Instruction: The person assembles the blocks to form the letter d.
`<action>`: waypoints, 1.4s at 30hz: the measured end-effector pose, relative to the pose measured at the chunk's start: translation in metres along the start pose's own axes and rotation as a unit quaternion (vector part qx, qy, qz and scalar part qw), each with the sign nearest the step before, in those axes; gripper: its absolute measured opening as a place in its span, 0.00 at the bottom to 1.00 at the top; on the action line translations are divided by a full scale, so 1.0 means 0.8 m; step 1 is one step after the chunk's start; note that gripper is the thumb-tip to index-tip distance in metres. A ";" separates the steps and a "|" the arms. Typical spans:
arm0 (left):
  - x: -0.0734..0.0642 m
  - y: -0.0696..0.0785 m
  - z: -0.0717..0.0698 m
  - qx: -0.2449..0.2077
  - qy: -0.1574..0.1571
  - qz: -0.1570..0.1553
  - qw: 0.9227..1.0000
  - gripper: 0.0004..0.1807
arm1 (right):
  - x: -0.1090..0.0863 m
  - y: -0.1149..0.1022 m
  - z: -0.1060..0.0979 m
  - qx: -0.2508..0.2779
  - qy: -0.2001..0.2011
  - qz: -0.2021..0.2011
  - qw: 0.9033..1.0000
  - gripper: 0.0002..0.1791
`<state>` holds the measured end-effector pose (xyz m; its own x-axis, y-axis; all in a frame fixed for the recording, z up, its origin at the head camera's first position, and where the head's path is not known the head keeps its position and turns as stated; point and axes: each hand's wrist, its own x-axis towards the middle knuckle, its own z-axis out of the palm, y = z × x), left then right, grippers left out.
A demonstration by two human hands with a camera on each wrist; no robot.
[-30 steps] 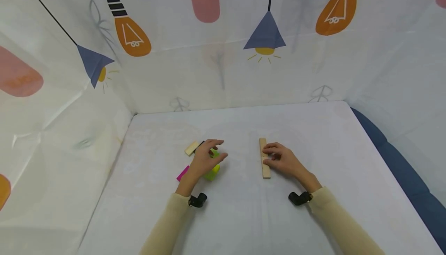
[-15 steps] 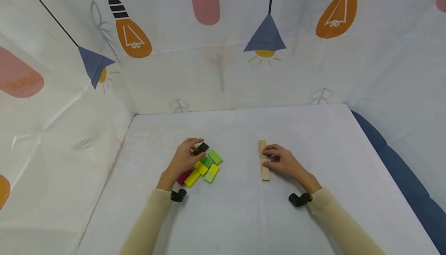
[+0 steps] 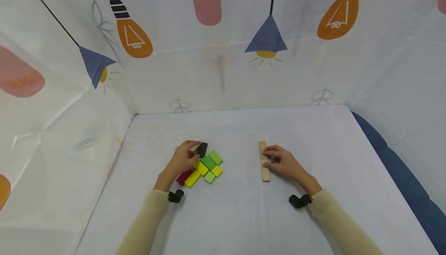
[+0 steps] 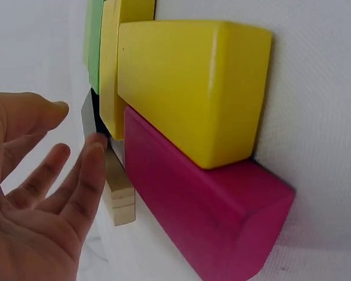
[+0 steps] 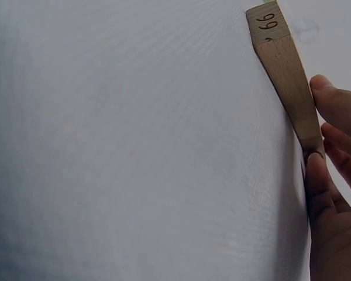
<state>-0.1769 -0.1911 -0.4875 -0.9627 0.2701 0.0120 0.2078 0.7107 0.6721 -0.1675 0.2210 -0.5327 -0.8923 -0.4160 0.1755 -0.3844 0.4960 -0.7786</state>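
Observation:
My left hand is at the far left of a group of coloured blocks. Its fingertips touch a black block; in the left wrist view the thumb looks apart from it. Beside the hand lie a magenta block, several yellow blocks and several green blocks. My right hand rests with its fingertips on a row of two plain wooden blocks set end to end. In the right wrist view the near block has a number marked on its end.
A white-covered table carries everything. Behind it hangs a white curtain with printed lamps and bulbs. A plain wooden block lies past the magenta one. A dark blue seat borders the table's right side.
My left hand has moved left off the coloured blocks, uncovering them, to the black block, which has turned under its fingers. My right hand has stayed at the wooden row.

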 end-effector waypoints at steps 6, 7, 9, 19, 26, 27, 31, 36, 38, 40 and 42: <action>0.011 -0.008 0.000 0.036 0.001 0.023 0.999 0.32 | -0.002 0.000 -0.002 -0.001 0.003 -0.003 1.000 0.22; 0.014 -0.010 0.000 0.049 0.003 0.022 0.999 0.33 | -0.002 0.000 -0.002 -0.001 0.005 -0.003 1.000 0.22; 0.017 -0.014 0.000 0.069 -0.003 0.014 0.997 0.34 | -0.002 0.000 -0.002 0.000 0.005 -0.002 1.000 0.22; 0.026 -0.031 0.000 0.059 -0.055 -0.011 0.997 0.36 | -0.004 0.002 0.001 -0.004 0.008 -0.005 1.000 0.22; 0.032 -0.031 0.002 0.066 -0.069 -0.024 0.995 0.36 | -0.003 0.005 0.002 -0.004 0.009 -0.008 1.000 0.22; 0.032 -0.031 0.002 0.067 -0.068 -0.025 0.995 0.35 | -0.004 0.006 0.003 -0.004 0.009 -0.008 1.000 0.22; 0.033 -0.030 0.002 0.075 -0.061 -0.018 0.995 0.35 | -0.003 0.006 0.003 -0.008 0.010 -0.013 1.000 0.22; 0.033 -0.030 0.001 0.069 -0.051 -0.020 0.996 0.34 | -0.003 0.005 0.003 -0.012 0.011 -0.018 1.000 0.22; 0.032 -0.030 0.000 0.065 -0.045 -0.021 0.997 0.34 | -0.003 0.004 0.003 -0.014 0.012 -0.023 1.000 0.22; 0.032 -0.030 -0.001 0.059 -0.032 -0.015 0.998 0.34 | -0.004 0.003 0.003 -0.015 0.013 -0.027 0.999 0.22; 0.033 -0.029 -0.003 0.057 -0.016 -0.001 0.998 0.34 | -0.004 0.002 0.004 -0.017 0.016 -0.032 0.999 0.22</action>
<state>-0.2077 -0.2021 -0.5013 -0.9576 0.2877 -0.0133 0.2264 0.7804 0.5829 -0.1643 0.2211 -0.5366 -0.8719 -0.4245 0.2440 -0.4492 0.4951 -0.7438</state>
